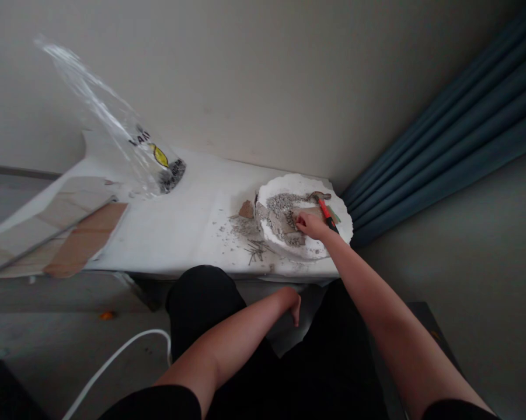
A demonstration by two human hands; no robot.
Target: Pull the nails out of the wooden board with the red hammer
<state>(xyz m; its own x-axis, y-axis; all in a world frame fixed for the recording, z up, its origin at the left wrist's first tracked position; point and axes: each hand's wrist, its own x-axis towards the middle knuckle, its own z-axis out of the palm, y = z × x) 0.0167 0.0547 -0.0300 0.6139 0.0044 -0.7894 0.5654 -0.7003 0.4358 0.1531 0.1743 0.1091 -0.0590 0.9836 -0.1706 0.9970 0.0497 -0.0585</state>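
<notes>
White slab (284, 185), right end of bench (192, 227): my right hand (309, 224) seemingly picks grit (282, 202), needing fingertip care, left hand (292, 302) apart, grips unclear.

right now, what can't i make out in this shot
All in the head view:
Whatever the right hand may hold: its own curled fingers hide it, and it is too small.
Left hand: its palm is turned away, so its grip is hidden.
Lettering on the clear bag: creased and blurred.
Orange thing at lower left: too small and blurred.
Blue curtain: cut off by the right edge.
</notes>
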